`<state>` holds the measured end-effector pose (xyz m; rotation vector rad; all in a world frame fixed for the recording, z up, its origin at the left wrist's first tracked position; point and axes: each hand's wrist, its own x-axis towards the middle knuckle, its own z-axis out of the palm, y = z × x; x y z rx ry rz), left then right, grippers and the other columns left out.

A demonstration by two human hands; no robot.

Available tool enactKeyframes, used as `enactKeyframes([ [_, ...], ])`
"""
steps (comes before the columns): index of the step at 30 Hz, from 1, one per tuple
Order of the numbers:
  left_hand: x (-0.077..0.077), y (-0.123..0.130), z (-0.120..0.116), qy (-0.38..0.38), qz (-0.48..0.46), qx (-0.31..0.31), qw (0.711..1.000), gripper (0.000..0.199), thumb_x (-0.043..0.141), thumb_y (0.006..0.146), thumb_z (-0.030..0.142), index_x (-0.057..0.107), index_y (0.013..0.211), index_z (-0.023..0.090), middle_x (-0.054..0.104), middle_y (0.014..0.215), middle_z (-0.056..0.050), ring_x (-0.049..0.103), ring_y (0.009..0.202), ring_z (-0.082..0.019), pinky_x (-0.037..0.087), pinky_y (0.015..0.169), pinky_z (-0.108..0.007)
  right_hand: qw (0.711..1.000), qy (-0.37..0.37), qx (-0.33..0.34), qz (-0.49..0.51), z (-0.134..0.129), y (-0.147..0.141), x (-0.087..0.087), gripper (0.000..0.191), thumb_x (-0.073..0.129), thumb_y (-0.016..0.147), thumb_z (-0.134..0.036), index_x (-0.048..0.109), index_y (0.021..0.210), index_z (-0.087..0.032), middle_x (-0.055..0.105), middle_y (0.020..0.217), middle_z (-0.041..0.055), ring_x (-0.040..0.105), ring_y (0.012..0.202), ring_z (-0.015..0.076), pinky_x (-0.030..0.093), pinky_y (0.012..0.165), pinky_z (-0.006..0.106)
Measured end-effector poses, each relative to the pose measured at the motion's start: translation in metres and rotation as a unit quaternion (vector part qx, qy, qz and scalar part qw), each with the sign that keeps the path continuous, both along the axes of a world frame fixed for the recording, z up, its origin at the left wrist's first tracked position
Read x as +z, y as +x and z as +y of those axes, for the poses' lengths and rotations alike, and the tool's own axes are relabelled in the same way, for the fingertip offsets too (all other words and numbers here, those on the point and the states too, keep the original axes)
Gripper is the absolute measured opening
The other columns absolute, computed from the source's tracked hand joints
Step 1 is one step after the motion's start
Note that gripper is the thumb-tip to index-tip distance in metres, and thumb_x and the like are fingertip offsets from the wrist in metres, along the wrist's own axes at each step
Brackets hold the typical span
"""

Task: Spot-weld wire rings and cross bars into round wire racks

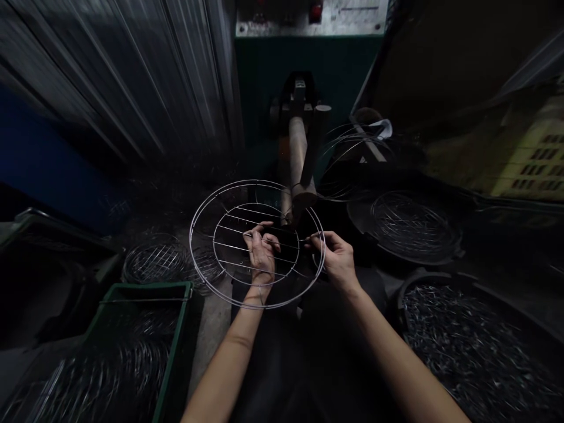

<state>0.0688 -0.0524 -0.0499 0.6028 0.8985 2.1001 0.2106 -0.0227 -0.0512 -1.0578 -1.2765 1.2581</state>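
A round wire rack (223,300) with two rings and parallel cross wires lies under the tip of a machine arm (298,153). Beneath its cross wires is my left hand (262,249), its fingers curled and partly spread, against the underside of the rack; whether it grips a wire is hard to see. At the rack's right edge my right hand (335,255) pinches something small and thin between thumb and fingers, beside the inner ring. The dim light hides what that piece is.
A green crate (178,338) of wire rings stands at lower left, with stacked wire racks (155,258) behind it. On the right are a tub of small metal pieces (467,335), a basin of wire rings (408,226) and a yellow crate (529,155). The machine (264,64) rises ahead.
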Motion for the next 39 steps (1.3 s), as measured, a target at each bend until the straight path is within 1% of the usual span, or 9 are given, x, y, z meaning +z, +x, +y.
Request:
enactKeyframes([
  [6,-0.002,0.000,-0.005,-0.005,0.022,-0.010,1.000,0.019,0.042,0.088,0.040,0.039,0.085,0.021,0.056,0.100,-0.003,0.048,0.052,-0.005,0.039,0.044,-0.019,0.994,0.007,0.103,-0.046,-0.010,0.018,-0.002,0.039,0.068,0.071,-0.039,0.061,0.105,-0.023,0.065,0.104,0.0052,0.062,0.092,0.0190,0.049,0.082,0.033],
  [9,-0.006,0.002,-0.019,-0.011,0.038,-0.038,0.998,0.018,0.040,0.089,0.039,0.038,0.085,0.021,0.056,0.100,-0.003,0.050,0.053,-0.006,0.040,0.046,-0.020,0.994,0.006,0.076,-0.082,-0.017,0.026,-0.010,0.026,0.065,0.073,-0.041,0.066,0.090,-0.021,0.067,0.089,0.0038,0.062,0.083,0.0176,0.049,0.077,0.031],
  [12,-0.009,0.005,-0.038,-0.018,0.049,-0.052,0.997,0.017,0.040,0.089,0.038,0.037,0.085,0.022,0.055,0.099,-0.002,0.050,0.054,-0.007,0.040,0.047,-0.021,0.992,-0.014,0.073,-0.104,-0.027,0.031,-0.018,0.023,0.065,0.072,-0.041,0.067,0.078,-0.019,0.066,0.074,0.0020,0.059,0.068,0.0151,0.047,0.065,0.028],
  [17,-0.008,0.011,-0.062,-0.044,0.041,-0.078,0.995,0.022,0.042,0.088,0.043,0.036,0.083,0.022,0.053,0.096,-0.002,0.050,0.054,-0.007,0.041,0.046,-0.020,0.993,-0.049,0.070,-0.079,-0.050,0.038,-0.026,0.022,0.066,0.070,-0.041,0.066,0.076,-0.020,0.066,0.074,0.0019,0.059,0.067,0.0157,0.048,0.064,0.028],
  [23,0.000,0.033,-0.071,-0.074,0.016,-0.103,0.992,0.034,0.043,0.084,0.054,0.035,0.081,0.022,0.054,0.090,0.000,0.050,0.051,-0.006,0.040,0.043,-0.019,0.994,-0.099,0.046,-0.027,-0.074,0.058,-0.033,0.022,0.068,0.069,-0.042,0.065,0.075,-0.021,0.065,0.074,0.0017,0.062,0.067,0.0163,0.050,0.066,0.029],
  [28,0.006,0.047,-0.074,-0.089,-0.014,-0.128,0.988,0.036,0.044,0.083,0.056,0.036,0.080,0.022,0.055,0.089,0.000,0.050,0.048,-0.006,0.040,0.040,-0.020,0.995,-0.102,0.015,-0.012,-0.087,0.071,-0.023,0.024,0.068,0.070,-0.043,0.065,0.076,-0.021,0.066,0.073,0.0021,0.063,0.067,0.0165,0.051,0.065,0.028],
  [30,0.008,0.048,-0.074,-0.090,-0.026,-0.130,0.987,0.035,0.044,0.083,0.055,0.036,0.078,0.021,0.055,0.088,-0.001,0.051,0.048,-0.007,0.040,0.038,-0.020,0.996,-0.079,0.016,-0.026,-0.088,0.074,-0.016,0.023,0.067,0.071,-0.043,0.065,0.075,-0.021,0.066,0.072,0.0022,0.062,0.068,0.0163,0.050,0.067,0.028],
  [34,0.015,0.047,-0.073,-0.093,-0.046,-0.133,0.986,0.037,0.042,0.083,0.057,0.037,0.077,0.021,0.057,0.084,-0.001,0.051,0.045,-0.008,0.038,0.036,-0.020,0.995,-0.070,0.074,-0.019,-0.075,0.079,-0.012,0.026,0.065,0.073,-0.046,0.068,0.079,-0.020,0.069,0.080,0.0048,0.064,0.076,0.0190,0.051,0.074,0.032],
  [39,0.019,0.043,-0.071,-0.109,-0.071,-0.142,0.981,0.039,0.041,0.082,0.059,0.036,0.075,0.021,0.059,0.082,-0.001,0.051,0.044,-0.009,0.037,0.035,-0.020,0.994,-0.110,0.007,0.020,-0.045,0.070,-0.018,0.036,0.068,0.068,-0.048,0.065,0.090,-0.020,0.069,0.084,0.0048,0.065,0.073,0.0176,0.051,0.072,0.033],
])
